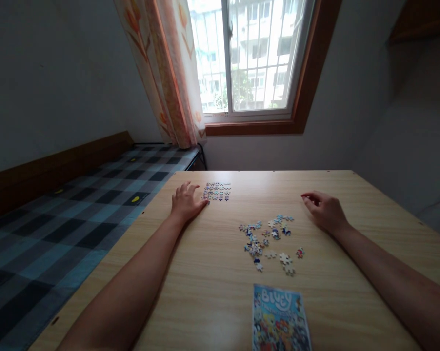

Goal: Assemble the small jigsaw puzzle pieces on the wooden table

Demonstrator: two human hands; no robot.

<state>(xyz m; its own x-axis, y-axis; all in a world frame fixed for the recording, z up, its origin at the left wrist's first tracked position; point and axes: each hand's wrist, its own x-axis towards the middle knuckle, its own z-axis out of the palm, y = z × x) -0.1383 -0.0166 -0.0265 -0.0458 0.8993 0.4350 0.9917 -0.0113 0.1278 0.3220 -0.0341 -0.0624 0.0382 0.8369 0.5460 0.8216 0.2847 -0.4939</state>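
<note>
At the left of the table my left hand (pixel 185 202) rests with its fingers spread. Its thumb reaches the lower left corner of a block of jigsaw pieces (pixel 217 191) laid out in rows; whether it presses on a piece I cannot tell. On the right, my right hand (pixel 324 209) lies on the tabletop with curled fingers, thumb and fingertips close together; anything inside them is hidden. Between the hands and nearer to me is a loose scatter of jigsaw pieces (pixel 254 247), some coloured side up, others pale. One reddish piece (pixel 300 252) lies apart at the scatter's right.
A blue picture sheet or box lid marked "Bluey" (pixel 281 317) lies at the table's near side. The wooden table (pixel 205 292) stands beside a bed with a checked cover (pixel 106 204). Beyond its far edge are a barred window (pixel 260 58) and a flowered curtain (pixel 169 73).
</note>
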